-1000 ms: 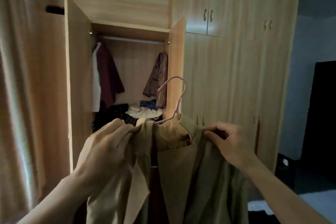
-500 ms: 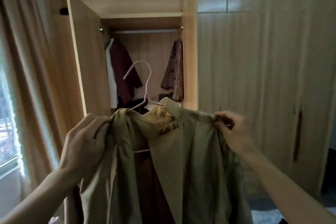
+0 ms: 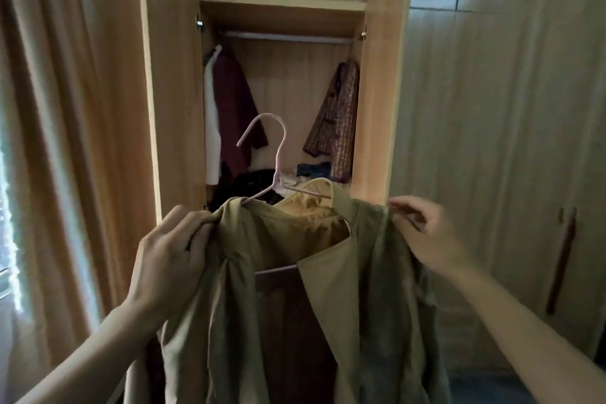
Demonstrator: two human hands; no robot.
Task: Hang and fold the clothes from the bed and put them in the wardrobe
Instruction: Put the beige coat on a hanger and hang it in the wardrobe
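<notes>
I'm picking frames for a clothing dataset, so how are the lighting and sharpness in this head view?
Head view: dim overall; daylight glares at the left edge behind the curtain. The right hand is motion-blurred at its fingertips; the left hand and the coat are sharper. Wardrobe door edges bow from wide-angle distortion; clothes inside sit in shadow.

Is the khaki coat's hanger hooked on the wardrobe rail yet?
Not yet. The pink hanger hook is free, well below the rail; both hands, left and right, hold the khaki coat at its shoulders.
</notes>
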